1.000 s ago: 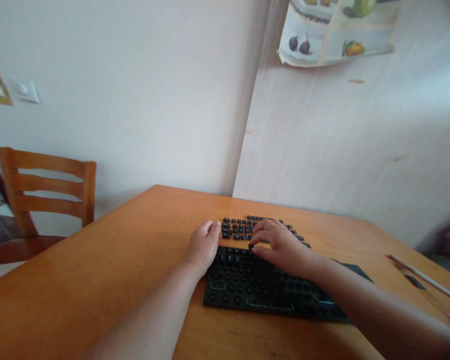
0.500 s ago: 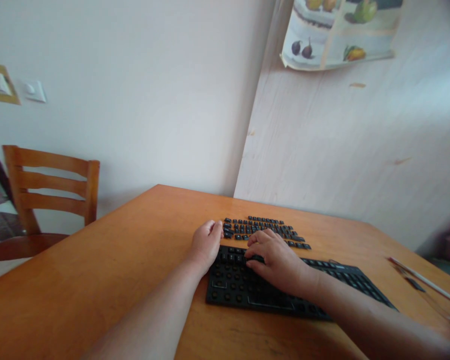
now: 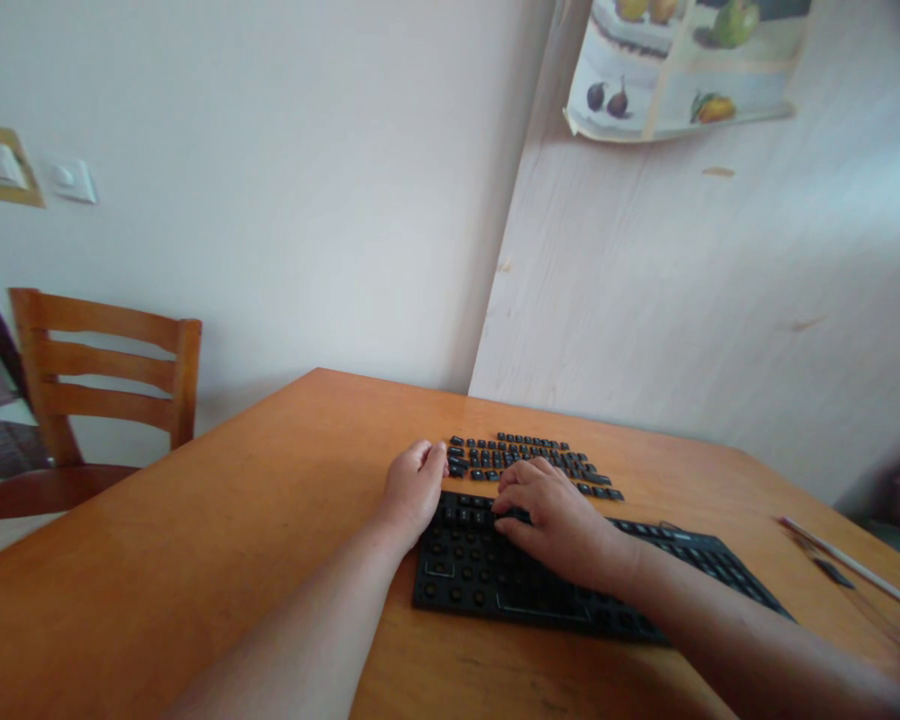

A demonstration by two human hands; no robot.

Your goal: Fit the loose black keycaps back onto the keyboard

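Observation:
A black computer keyboard [image 3: 465,560] lies on the wooden table, its near left part stripped of keycaps so the bare key stems show. Keycaps are in place along its top left rows and at its right end. My right hand [image 3: 551,515] rests over the upper left rows, thumb and fingers pinched around a black keycap [image 3: 517,515] at the board. At the keyboard's upper left corner, my left hand [image 3: 412,492] is closed in a loose fist; whatever it holds is hidden. Behind the keyboard, loose black keycaps [image 3: 495,460] are laid out in rows.
A thin stick-like rod [image 3: 855,565] and a small dark flat piece [image 3: 834,572] lie on the table [image 3: 270,520] at the right. A wooden chair [image 3: 112,390] stands to the left. The wall [image 3: 330,200] rises behind the table's far edge.
Almost nothing differs. The view has shifted very slightly, and both hands keep their places at the keyboard.

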